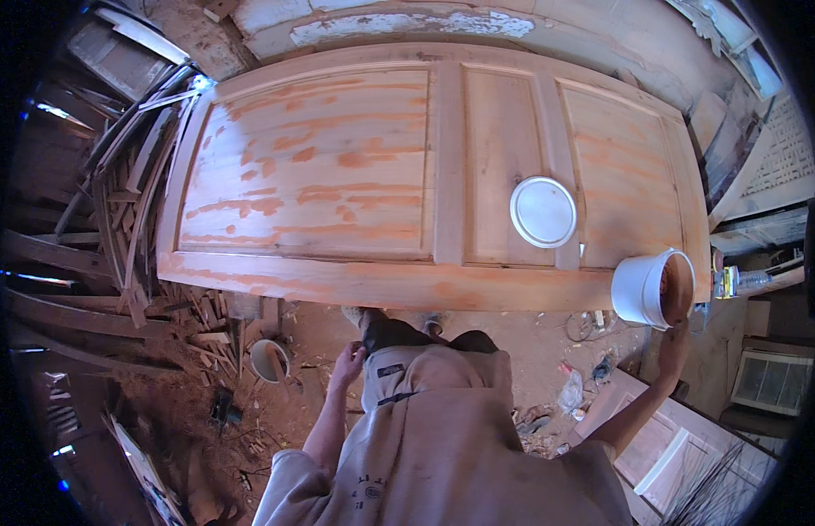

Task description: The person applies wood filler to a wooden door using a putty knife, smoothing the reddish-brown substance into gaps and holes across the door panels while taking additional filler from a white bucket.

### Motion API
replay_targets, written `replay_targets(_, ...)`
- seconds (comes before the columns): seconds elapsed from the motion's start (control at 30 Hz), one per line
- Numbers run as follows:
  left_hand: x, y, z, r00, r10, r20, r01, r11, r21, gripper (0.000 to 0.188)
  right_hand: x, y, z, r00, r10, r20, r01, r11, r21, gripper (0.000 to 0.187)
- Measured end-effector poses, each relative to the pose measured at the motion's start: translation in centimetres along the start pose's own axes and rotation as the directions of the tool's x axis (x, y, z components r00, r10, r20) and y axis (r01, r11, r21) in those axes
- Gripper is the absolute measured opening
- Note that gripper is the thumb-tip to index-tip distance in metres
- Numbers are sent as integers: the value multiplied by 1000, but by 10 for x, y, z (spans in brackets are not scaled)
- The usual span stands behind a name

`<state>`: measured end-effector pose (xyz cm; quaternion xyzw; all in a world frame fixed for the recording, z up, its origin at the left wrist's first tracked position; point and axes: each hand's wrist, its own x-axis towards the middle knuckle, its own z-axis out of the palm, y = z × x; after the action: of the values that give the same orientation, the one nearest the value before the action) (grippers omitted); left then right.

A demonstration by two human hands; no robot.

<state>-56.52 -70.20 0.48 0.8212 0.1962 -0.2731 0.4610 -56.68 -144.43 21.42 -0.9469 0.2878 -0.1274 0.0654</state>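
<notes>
Right grip under tilted bucket

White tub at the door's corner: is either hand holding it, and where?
The right hand supports the white tub from beneath, at its base. The left hand holds nothing.

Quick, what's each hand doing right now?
Left hand: empty, loosely open, hanging by the thigh.
Right hand: under the white bucket, holding it up.

a dirt floor littered with wood scraps was seen; stacked timber was piled at left.
</notes>
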Motion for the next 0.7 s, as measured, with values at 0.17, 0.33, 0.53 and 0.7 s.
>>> replay_targets(0.17, -9, -47, -8, 995, 7, -104, -6, 1000, 8, 44, -8, -56, 3, 993, 51, 109, -51, 999, -7, 49)
replay_targets(0.33, -10, -36, -8, 970, 11, -244, 3, 998, 58, 41, -22, -84, -14, 976, 215, -29, -216, 976, -25, 42)
replay_targets(0.53, -14, 13, -19, 907, 185, -379, -162, 983, 91, 31, -38, -75, 7, 966, 40, -256, -61, 995, -75, 45)
replay_targets(0.7, 1, 39, -30, 897, 289, -334, -266, 957, 113, 21, -53, -104, 3, 977, 192, -98, -185, 980, 78, 44)
